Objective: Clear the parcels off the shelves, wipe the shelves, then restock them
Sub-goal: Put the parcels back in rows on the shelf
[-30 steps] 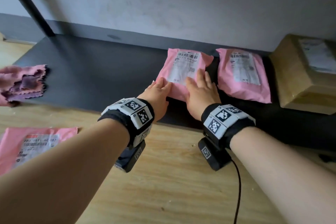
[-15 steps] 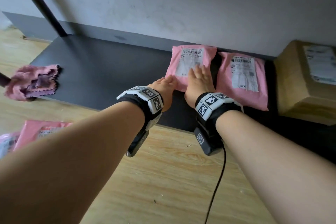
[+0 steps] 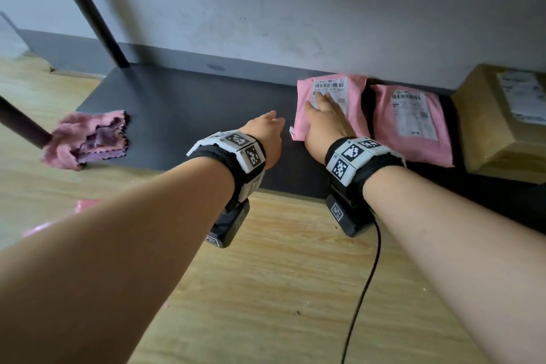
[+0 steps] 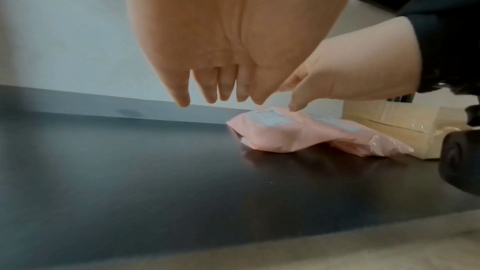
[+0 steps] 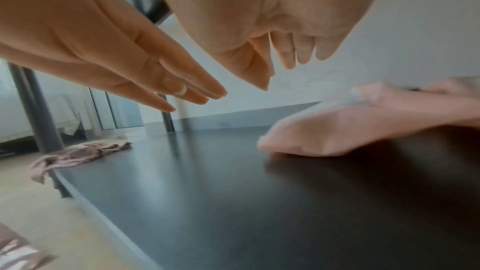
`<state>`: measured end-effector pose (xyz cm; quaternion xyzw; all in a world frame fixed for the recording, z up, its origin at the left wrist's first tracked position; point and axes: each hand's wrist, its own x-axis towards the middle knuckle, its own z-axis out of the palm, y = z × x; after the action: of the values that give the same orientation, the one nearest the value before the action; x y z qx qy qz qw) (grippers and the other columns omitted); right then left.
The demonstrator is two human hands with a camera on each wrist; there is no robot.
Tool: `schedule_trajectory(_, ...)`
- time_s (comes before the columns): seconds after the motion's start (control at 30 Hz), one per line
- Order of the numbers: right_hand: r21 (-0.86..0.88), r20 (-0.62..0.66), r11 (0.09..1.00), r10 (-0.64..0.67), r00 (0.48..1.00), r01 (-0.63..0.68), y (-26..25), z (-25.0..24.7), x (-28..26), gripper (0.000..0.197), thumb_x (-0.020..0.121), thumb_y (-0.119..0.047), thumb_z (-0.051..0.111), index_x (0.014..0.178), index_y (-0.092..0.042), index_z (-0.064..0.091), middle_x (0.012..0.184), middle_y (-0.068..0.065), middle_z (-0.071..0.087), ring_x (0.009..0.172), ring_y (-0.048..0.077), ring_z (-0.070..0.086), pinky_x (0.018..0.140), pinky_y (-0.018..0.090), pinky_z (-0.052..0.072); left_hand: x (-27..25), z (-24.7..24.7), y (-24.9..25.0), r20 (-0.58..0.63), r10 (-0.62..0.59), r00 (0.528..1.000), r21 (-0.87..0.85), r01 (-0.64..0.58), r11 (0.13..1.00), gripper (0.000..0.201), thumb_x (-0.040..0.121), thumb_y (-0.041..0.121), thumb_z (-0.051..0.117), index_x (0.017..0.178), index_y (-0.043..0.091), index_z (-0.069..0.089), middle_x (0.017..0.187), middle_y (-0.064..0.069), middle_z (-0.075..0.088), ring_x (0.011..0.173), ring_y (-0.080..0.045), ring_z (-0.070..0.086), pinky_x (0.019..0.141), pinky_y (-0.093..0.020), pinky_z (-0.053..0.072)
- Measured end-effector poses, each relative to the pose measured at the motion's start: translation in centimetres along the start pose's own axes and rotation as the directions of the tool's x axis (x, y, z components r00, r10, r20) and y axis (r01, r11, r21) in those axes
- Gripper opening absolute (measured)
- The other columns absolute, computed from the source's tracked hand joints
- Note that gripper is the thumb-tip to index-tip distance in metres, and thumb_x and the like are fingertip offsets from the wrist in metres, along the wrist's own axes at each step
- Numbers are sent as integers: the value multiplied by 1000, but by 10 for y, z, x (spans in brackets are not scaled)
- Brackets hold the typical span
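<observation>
- Left hand [image 3: 264, 139] now off the pink parcel [image 3: 351, 103], fingers straight, holding nothing.
- Right hand [image 3: 325, 121] stays flat on the parcel, fingers extended; parcel now nearer wall.

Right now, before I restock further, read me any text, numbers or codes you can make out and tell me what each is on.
"270": middle of a partly legible number line under the barcode, on the label of the left pink parcel; the other digits are too blurred to trust.
Right pink parcel: barcode and print, too small to read.
Cardboard box: label blurred, unreadable.
Wristbands on the left hand and right hand: square marker patterns, no words.
</observation>
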<state>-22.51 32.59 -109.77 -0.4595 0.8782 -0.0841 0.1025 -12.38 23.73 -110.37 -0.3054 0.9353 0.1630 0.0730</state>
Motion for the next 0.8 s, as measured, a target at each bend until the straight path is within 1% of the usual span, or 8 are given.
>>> schedule_trajectory(0.1, 74, 18, 997, 19, 1000, -20, -38, 8, -9, 60, 91, -5, 43, 147, -13, 24, 158, 5, 7, 146, 20, 2, 118, 32, 12, -23, -8, -33, 13, -33, 999, -11, 33, 999, 42, 97, 16, 37, 139, 13, 38, 156, -2, 18, 139, -24, 31, 109, -36, 33)
schedule_trajectory(0.23, 162, 54, 986, -44, 998, 34, -102, 25, -34, 61, 90, -2, 39, 148, -13, 22, 158, 4, 12, 146, 17, 3, 116, 30, 10, -65, -20, -100, 35, -106, 994, -10, 107, 994, 39, 96, 17, 39, 134, 9, 44, 148, -7, 36, 132, -27, 40, 106, -39, 37)
schedule_trajectory(0.33, 247, 106, 969, -59, 993, 31, -143, 49, -54, 60, 91, -3, 38, 148, -13, 22, 157, 2, 14, 145, 16, 7, 114, 28, 17, -99, -20, -145, 39, -196, 980, -10, 196, 980, 38, 94, 17, 42, 130, 7, 48, 139, -12, 47, 126, -30, 47, 103, -41, 41)
schedule_trajectory(0.47, 299, 234, 954, -53, 971, -20, -186, 94, -79, 57, 92, -8, 40, 147, -14, 26, 151, 6, 25, 139, 21, 25, 108, 31, 29, -144, -4, -194, 78, -352, 933, -2, 354, 935, 46, 97, 23, 46, 139, 7, 38, 142, -17, 39, 128, -31, 42, 106, -39, 34)
schedule_trajectory(0.57, 313, 326, 946, -26, 945, -82, -210, 133, -88, 44, 88, -10, 45, 132, -14, 44, 133, 14, 45, 119, 29, 46, 94, 33, 42, -170, 15, -221, 141, -464, 875, 7, 468, 884, 51, 96, 29, 49, 139, 5, 37, 139, -20, 38, 123, -34, 46, 104, -44, 40)
schedule_trajectory(0.63, 328, 353, 937, -8, 936, -116, -223, 154, -93, 39, 83, -9, 50, 122, -14, 51, 122, 14, 52, 105, 28, 54, 86, 32, 48, -185, 27, -233, 186, -513, 838, 32, 517, 855, 51, 95, 32, 49, 137, 5, 38, 136, -19, 41, 116, -31, 50, 98, -41, 46)
schedule_trajectory(0.7, 333, 378, 932, 10, 926, -146, -232, 171, -97, 38, 83, -7, 51, 120, -14, 51, 122, 16, 50, 102, 29, 56, 87, 36, 52, -196, 38, -241, 201, -549, 811, 33, 555, 831, 45, 95, 29, 49, 133, 7, 41, 130, -17, 45, 108, -26, 54, 90, -33, 48)
schedule_trajectory(0.8, 307, 399, 932, 56, 915, -191, -240, 182, -99, 42, 85, -6, 49, 125, -19, 48, 138, 21, 35, 113, 35, 53, 92, 40, 51, -205, 50, -247, 198, -565, 801, -59, 585, 809, 48, 93, 18, 52, 138, 11, 36, 134, -16, 44, 110, -24, 53, 86, -28, 47)
